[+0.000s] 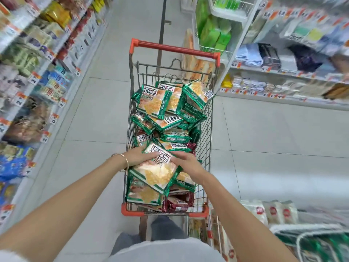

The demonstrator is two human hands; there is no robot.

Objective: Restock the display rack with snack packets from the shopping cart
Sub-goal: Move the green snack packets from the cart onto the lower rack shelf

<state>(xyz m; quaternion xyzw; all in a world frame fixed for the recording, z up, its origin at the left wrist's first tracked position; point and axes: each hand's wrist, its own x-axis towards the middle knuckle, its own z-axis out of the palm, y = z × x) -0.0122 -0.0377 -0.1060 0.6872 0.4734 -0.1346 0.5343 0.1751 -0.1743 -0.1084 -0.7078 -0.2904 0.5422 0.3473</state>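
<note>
Left hand (137, 157) and right hand (187, 162) grip a green packet (157, 173) over the cart (175, 47).

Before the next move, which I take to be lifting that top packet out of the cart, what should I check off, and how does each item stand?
1. Left hand on the green snack packet: ok, at its left edge.
2. Right hand on it: ok, at its right edge.
3. Fingers curled firmly round the packet: cannot tell.
4. Packet free of the pile: ok, it lies on top in the shopping cart.
5. Display rack in view: ok, low on the right, blurred.
6. Free room in the rack: cannot tell.
</note>
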